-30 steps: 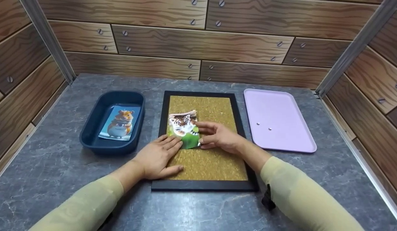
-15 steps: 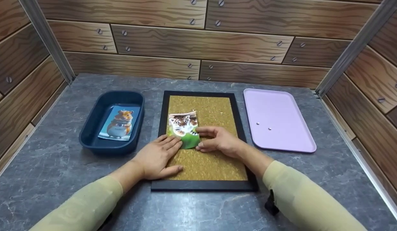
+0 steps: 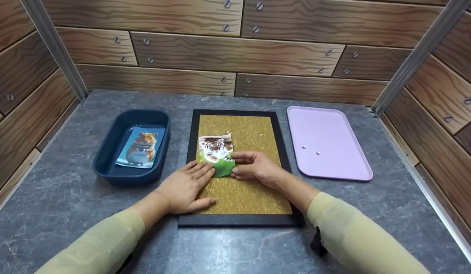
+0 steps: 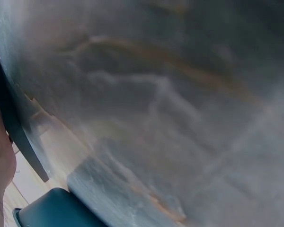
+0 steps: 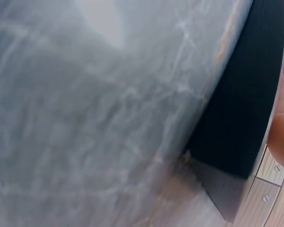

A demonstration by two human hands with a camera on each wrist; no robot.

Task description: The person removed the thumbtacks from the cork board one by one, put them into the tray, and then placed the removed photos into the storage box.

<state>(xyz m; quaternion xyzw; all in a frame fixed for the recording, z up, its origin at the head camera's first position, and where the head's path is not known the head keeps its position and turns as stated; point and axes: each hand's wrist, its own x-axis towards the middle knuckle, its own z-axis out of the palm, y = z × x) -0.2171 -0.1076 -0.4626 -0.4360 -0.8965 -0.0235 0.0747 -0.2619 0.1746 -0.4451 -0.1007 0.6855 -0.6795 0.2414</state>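
Note:
A tiger picture [image 3: 217, 148] lies on a cork board [image 3: 254, 190] with a black frame, left of the board's middle. My left hand [image 3: 187, 186] rests flat, its fingertips pressing the picture's lower left edge and its thumb stretched over the cork. My right hand [image 3: 258, 167] has its fingers bent and pinches the picture's lower right edge between thumb and fingers; the very fingertips are partly hidden. A small white pin [image 3: 230, 133] shows at the picture's upper right corner. Another small white pin [image 3: 261, 134] is on the cork to the right.
Left of the board stands a dark blue tub [image 3: 102, 167] with a hamster picture [image 3: 141, 148] in it. To the right lies a lilac tray [image 3: 330, 125] bearing two small pins [image 3: 318, 153]. Wood-patterned walls [image 3: 235, 49] enclose the grey table [image 3: 48, 190] at the back and sides.
My right hand has slid slightly down along the picture's right edge, and the picture's top edge lies flatter than before. My left hand has stayed in place.

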